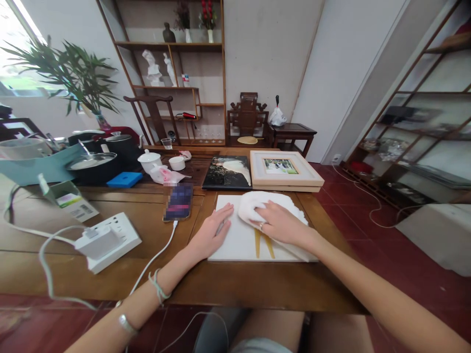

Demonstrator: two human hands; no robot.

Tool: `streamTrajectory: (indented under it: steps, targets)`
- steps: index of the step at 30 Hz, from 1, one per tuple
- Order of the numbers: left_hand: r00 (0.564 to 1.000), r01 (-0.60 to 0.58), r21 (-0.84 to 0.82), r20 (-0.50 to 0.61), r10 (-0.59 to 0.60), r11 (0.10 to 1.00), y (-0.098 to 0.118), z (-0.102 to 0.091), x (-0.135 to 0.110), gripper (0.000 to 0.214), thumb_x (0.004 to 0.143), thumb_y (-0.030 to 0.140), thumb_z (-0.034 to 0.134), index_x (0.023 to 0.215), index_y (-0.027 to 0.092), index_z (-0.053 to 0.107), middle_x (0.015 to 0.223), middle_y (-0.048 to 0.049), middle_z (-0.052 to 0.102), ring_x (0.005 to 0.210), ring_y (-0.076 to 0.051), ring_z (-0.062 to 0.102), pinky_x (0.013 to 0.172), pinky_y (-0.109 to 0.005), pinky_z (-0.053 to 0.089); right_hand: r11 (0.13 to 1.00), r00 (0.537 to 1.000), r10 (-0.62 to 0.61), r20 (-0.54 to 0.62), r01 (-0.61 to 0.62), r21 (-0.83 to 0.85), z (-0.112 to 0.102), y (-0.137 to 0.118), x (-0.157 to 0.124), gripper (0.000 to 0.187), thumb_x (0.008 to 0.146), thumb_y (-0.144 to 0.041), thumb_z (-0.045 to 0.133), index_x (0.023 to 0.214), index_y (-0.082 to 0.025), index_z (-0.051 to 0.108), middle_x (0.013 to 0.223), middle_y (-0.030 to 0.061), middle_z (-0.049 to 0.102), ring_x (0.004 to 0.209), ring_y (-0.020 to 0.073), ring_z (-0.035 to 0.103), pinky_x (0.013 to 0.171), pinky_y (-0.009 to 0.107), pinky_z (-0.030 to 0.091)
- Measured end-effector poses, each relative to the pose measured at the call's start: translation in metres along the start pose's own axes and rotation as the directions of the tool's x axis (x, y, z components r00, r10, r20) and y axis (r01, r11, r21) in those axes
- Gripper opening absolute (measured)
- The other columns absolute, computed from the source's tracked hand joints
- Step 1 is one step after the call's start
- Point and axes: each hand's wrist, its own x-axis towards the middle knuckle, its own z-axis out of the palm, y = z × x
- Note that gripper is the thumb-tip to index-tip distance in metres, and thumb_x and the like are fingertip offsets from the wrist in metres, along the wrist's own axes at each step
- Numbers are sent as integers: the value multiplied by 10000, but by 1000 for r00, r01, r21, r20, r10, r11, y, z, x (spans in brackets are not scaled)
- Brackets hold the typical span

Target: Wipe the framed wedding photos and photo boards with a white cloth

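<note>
A white board (231,251) with two tapering gold stripes (258,244) lies flat near the table's front edge. My left hand (213,229) rests on its left side, fingers stretched out and holding nothing. On the board's upper right is a bunched white cloth (289,203). My right hand (278,221), with a ring on one finger, presses into this cloth with bent fingers gripping it. The cloth and hand hide part of the board, including the upper ends of the stripes.
Behind the board lie a black-and-white picture (221,174) and a pale wooden frame (312,176). To the left are a phone (178,201) on a white cable, a power strip (127,235), an opened box (77,206), a blue box (124,179) and a white teapot (150,160).
</note>
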Motion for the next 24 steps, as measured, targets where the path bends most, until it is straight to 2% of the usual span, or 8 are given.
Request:
streamTrajectory:
  steps: [3, 6, 9, 12, 15, 18, 21, 24]
  targets:
    - [998, -42, -51, -51, 39, 998, 0, -2, -1, 437, 912, 298, 331, 1306, 134, 424, 1403, -96, 392, 1321, -197, 308, 1100, -402, 236, 1000, 1000, 3, -12, -3, -17, 6, -12, 16, 285, 759, -104, 411, 965, -130, 606, 1133, 164, 586, 1203, 313, 394, 975, 491, 267]
    - [996, -37, -92, -89, 29, 995, 1, -4, -2, 458, 927, 308, 283, 1340, 131, 372, 1422, -89, 364, 1324, -177, 300, 1109, -374, 216, 991, 991, -134, 5, 134, 4, 9, -29, 17, 289, 703, -90, 451, 934, -140, 618, 1121, 144, 599, 1256, 308, 331, 1011, 517, 209]
    - [995, 7, -111, -102, -18, 994, 2, -4, -3, 482, 935, 327, 243, 1364, 123, 325, 1431, -84, 349, 1322, -167, 302, 1109, -361, 218, 939, 937, -342, 65, 339, 62, 4, -40, 2, 247, 684, -78, 467, 856, -155, 626, 1051, 128, 634, 1275, 266, 319, 1043, 489, 179]
    - [997, 45, -79, -64, -51, 996, 3, -3, -3, 485, 934, 341, 240, 1344, 113, 362, 1406, -94, 389, 1304, -180, 338, 1099, -382, 240, 905, 901, -416, 124, 397, 151, -6, -42, -24, 212, 700, -89, 473, 838, -159, 619, 1096, 145, 617, 1296, 218, 296, 1067, 428, 164]
    - [998, 56, 0, 15, -56, 998, 3, 0, -1, 447, 926, 327, 270, 1275, 131, 468, 1337, -97, 480, 1265, -207, 403, 1088, -447, 246, 922, 917, -365, 161, 333, 197, -16, -36, -47, 231, 694, -78, 466, 861, -157, 605, 1183, 158, 570, 1284, 200, 319, 1062, 382, 186]
    - [997, 53, 66, 61, -57, 996, 2, 2, 1, 394, 897, 303, 350, 1193, 146, 557, 1305, -100, 511, 1256, -229, 416, 1080, -485, 240, 963, 950, -248, 192, 219, 159, -21, -26, -55, 234, 692, -67, 447, 840, -175, 593, 1057, 122, 621, 1136, 240, 473, 963, 383, 320]
    - [996, 52, 96, 63, -58, 994, 3, 2, 2, 381, 867, 279, 400, 1170, 133, 578, 1307, -114, 501, 1254, -234, 416, 1077, -481, 252, 994, 981, -101, 164, 92, 59, -20, -12, -42, 172, 788, -155, 420, 843, -166, 582, 901, 124, 625, 901, 265, 559, 784, 362, 408]
    - [997, 44, 103, 58, -50, 994, 5, 1, 2, 383, 858, 260, 406, 1179, 134, 573, 1306, -113, 501, 1249, -229, 424, 1074, -477, 262, 999, 994, 11, 112, -15, 39, -20, 5, -15, 265, 879, -318, 363, 832, -157, 567, 818, 122, 616, 774, 255, 562, 692, 331, 402]
